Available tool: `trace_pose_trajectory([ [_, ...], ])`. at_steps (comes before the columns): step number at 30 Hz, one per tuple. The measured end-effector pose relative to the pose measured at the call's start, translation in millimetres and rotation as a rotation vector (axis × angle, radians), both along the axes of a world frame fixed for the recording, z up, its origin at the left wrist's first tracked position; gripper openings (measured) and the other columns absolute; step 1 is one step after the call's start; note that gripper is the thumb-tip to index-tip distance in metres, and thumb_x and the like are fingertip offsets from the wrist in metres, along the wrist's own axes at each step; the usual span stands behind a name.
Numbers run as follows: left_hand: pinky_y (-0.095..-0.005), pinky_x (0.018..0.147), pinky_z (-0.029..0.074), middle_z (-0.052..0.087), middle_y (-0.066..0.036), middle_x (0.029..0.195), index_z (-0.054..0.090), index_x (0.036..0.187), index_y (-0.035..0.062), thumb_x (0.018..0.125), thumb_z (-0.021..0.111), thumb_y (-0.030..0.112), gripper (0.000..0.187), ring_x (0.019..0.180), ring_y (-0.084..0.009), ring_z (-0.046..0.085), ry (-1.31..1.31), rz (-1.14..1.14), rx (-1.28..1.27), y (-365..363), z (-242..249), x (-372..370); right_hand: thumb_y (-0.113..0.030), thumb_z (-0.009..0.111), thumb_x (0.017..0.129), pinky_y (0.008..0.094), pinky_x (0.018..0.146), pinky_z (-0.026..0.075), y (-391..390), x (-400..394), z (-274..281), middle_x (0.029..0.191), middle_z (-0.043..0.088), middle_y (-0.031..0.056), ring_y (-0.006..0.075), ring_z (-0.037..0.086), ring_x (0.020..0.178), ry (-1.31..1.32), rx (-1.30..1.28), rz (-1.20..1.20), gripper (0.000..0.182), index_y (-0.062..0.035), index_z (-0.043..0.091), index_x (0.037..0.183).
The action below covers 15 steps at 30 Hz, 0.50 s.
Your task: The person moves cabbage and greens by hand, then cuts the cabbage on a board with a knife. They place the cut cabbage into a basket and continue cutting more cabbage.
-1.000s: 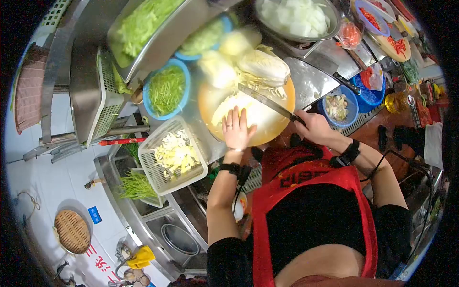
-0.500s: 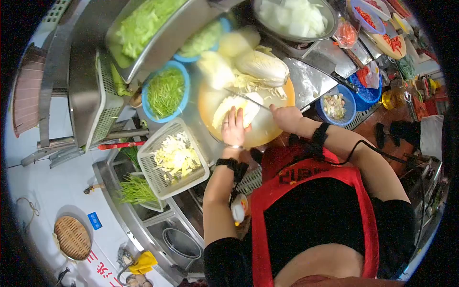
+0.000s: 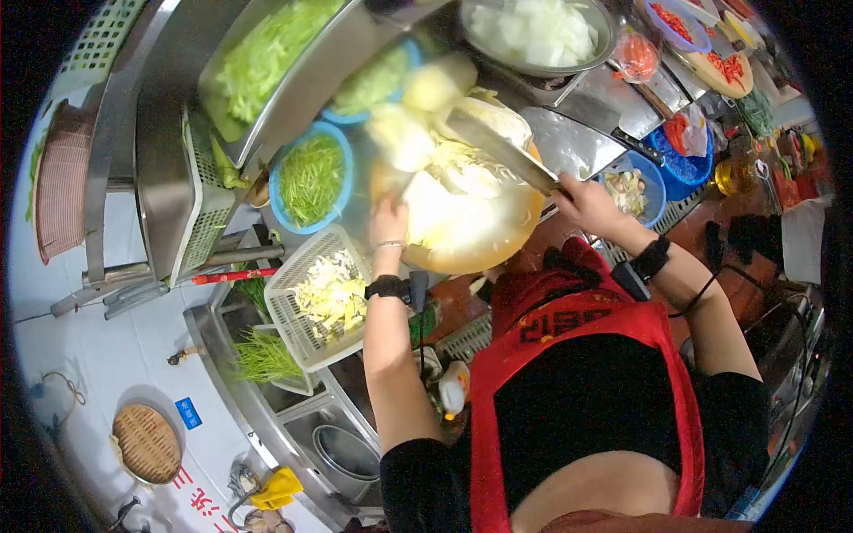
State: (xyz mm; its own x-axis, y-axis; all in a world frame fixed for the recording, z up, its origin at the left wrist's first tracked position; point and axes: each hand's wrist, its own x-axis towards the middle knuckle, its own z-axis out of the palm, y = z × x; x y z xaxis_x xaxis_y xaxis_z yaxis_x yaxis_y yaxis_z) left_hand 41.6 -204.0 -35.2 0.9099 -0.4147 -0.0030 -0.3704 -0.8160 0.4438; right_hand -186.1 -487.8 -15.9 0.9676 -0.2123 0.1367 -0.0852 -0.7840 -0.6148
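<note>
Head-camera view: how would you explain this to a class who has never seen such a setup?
There is no machine here. A person works with two bare hands, and every picture comes from one camera on their head, looking forward and down, so their red apron shows below. The right hand holds a large knife by its handle. The left hand is at the edge of the round board, where pale cabbage lies. Nearby are a blue bowl of green shreds and a white basket of cut pieces.
</note>
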Motion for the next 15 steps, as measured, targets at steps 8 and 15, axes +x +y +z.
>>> trace_pose_trajectory([
  [8, -0.0426, 0.081, 0.046, 0.049, -0.015, 0.113, 0.057, 0.106, 0.0174, 0.071, 0.054, 0.006, 0.037, 0.083, -0.0336, 0.057, -0.653, -0.692, 0.106, -98, -22, -54, -0.019, 0.055, 0.083, 0.0445, 0.048, 0.039, -33, -46, 39, 0.061, 0.053, 0.0219, 0.0405, 0.053, 0.056, -0.109, 0.165, -0.285, 0.020, -0.0022, 0.046, 0.085],
  [15, -0.0385, 0.064, 0.051, 0.046, -0.018, 0.113, 0.056, 0.105, 0.0208, 0.073, 0.054, 0.006, 0.036, 0.073, -0.0331, 0.058, -0.200, -0.690, 0.311, -95, -46, -53, -0.009, 0.056, 0.083, 0.0319, 0.053, 0.043, -56, -85, 45, 0.067, 0.058, 0.0140, 0.0254, 0.057, 0.057, -0.149, 0.296, -0.427, 0.010, -0.0013, 0.050, 0.086],
])
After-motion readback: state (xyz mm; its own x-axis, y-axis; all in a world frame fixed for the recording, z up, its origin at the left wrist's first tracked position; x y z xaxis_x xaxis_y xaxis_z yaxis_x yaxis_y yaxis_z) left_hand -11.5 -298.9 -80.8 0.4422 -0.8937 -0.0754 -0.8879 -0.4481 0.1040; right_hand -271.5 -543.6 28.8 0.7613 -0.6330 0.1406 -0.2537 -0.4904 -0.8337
